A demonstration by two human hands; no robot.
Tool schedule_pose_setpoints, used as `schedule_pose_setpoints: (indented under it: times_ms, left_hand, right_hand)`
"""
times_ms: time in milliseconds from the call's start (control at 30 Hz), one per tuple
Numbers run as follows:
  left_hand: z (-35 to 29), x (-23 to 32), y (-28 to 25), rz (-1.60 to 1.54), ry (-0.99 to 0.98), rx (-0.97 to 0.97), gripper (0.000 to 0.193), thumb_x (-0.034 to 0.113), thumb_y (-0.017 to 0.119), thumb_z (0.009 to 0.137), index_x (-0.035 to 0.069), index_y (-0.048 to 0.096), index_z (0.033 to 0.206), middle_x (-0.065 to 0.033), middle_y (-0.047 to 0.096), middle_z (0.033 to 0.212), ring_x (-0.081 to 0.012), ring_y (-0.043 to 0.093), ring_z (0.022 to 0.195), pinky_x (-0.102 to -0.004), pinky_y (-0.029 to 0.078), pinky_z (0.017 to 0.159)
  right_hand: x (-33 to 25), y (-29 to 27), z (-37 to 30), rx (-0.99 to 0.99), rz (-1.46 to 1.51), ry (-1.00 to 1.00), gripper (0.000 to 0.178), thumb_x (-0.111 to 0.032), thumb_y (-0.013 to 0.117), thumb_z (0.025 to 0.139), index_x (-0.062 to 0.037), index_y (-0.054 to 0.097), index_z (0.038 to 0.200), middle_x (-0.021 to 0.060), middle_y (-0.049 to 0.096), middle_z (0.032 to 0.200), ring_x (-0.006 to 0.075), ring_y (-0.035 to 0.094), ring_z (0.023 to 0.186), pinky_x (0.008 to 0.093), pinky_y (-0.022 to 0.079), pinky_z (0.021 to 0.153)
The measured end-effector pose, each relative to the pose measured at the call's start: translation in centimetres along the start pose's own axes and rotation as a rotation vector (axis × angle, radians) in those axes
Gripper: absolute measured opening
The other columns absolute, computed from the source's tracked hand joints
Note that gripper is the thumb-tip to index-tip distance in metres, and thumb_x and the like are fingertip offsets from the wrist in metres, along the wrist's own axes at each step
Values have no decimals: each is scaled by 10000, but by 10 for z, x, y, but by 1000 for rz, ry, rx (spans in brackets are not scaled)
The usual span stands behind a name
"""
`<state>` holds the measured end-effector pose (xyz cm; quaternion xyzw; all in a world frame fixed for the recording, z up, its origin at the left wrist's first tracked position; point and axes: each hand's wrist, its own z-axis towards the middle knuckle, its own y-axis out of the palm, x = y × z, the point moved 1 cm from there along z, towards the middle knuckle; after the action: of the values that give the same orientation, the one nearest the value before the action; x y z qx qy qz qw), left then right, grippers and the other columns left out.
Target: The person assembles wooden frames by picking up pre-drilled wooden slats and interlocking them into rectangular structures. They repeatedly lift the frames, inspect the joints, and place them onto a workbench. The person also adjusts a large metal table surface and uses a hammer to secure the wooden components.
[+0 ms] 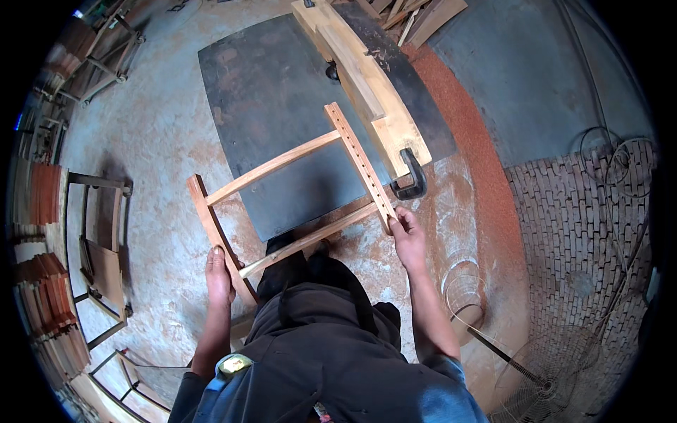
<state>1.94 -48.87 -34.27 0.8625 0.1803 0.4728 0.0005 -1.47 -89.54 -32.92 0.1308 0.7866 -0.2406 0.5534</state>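
Between my two hands hangs a wooden frame (275, 168), made of two side rails joined by two crossbars. My left hand (219, 275) grips the lower part of its left rail, thumb on the face. Near the lower end of the right rail, which has a row of small dark holes, my right hand (407, 236) is closed on the wood. The frame is tilted and held partly over a dark worktable (268, 99). Fingers behind the rails are partly hidden.
A thick pale wooden beam (395, 141) lies along the worktable's right side, with a black clamp (412, 180) at its near end. Stacked boards (44, 282) and metal racks stand at left. A wire fan (543, 384) is at lower right, near a brick surface (564, 233). Scrap wood lies at the top.
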Motion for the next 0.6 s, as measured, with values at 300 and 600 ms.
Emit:
schedule_pose_setpoints:
  times_ms: [300,600]
  left_hand:
    - [2,5,5,18,-153,81,316,371,487,979,62,529,1034,-75,587,773,-191,599,671,-341,523,639]
    - [-17,-1,2,205,-106,17,379,328,544,944,75,548,1228,-77,638,879,-171,634,608,-324,564,568]
  right_hand:
    - [-27,14,49,-269,-283,66,427,-351,536,951,19,630,1141,64,644,957,123,564,834,271,457,747]
    - [-6,0,18,-276,-105,358,460,-487,447,969,-55,522,1110,70,567,689,159,551,483,279,458,382]
